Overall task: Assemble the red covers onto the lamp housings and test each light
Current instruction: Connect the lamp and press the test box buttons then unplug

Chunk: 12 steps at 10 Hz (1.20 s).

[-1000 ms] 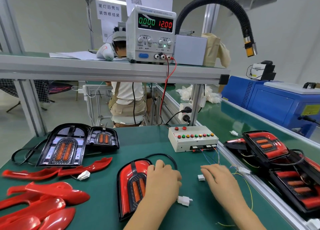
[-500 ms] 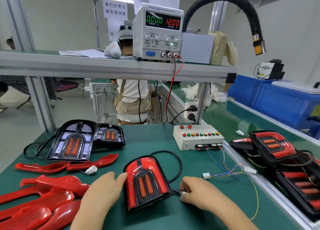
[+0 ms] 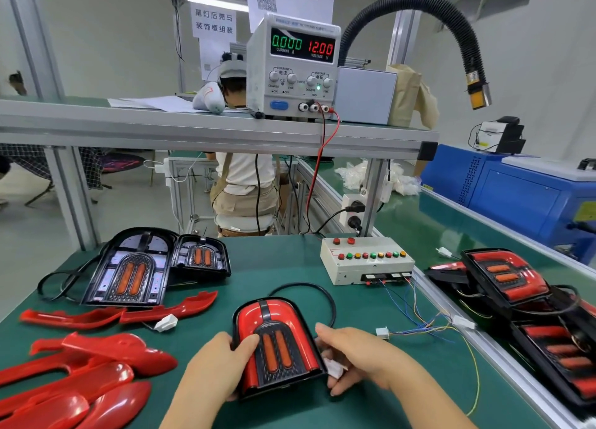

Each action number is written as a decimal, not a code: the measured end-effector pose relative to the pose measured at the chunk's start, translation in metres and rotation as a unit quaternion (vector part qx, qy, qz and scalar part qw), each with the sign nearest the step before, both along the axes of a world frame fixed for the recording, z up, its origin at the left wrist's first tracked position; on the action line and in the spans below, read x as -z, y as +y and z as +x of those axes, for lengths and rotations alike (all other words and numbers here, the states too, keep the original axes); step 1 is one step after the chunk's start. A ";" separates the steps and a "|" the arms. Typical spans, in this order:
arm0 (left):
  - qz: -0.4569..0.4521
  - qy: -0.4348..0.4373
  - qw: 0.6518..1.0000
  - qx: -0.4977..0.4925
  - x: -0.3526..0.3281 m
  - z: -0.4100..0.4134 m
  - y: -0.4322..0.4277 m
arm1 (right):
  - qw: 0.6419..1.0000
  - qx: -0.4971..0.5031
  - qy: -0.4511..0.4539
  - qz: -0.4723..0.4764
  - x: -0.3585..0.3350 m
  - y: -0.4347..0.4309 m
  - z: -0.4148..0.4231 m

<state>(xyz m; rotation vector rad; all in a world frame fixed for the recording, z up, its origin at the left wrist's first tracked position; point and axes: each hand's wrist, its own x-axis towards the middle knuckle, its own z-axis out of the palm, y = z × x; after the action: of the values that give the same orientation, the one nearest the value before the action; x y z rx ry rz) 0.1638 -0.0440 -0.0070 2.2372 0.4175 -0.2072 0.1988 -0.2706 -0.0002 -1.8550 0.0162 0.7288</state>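
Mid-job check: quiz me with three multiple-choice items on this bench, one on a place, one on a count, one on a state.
1. Where does the power supply stand?
A) on the blue machine
B) on the upper shelf
C) beside the covered lamp

2. How many uncovered black housings lie at the left rear of the green mat?
A) one
B) two
C) four

3. What is the left hand doing?
A) resting flat on the mat
B) pressing a test-box button
C) gripping the covered lamp

Answers:
1 B: it sits on the shelf above the mat.
2 B: a large one lies beside a small one.
3 C: its thumb lies over the lamp's left edge.
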 end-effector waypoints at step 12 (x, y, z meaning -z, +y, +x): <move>-0.646 0.037 0.751 -0.135 0.013 0.025 -0.028 | 0.974 0.115 0.054 0.190 0.005 0.017 -0.003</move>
<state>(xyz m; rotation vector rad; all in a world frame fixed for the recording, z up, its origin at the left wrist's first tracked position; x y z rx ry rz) 0.1883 -0.0715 -0.0204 0.7784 0.4294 -0.3026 0.1955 -0.2535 -0.0052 -1.4200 0.1502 0.6204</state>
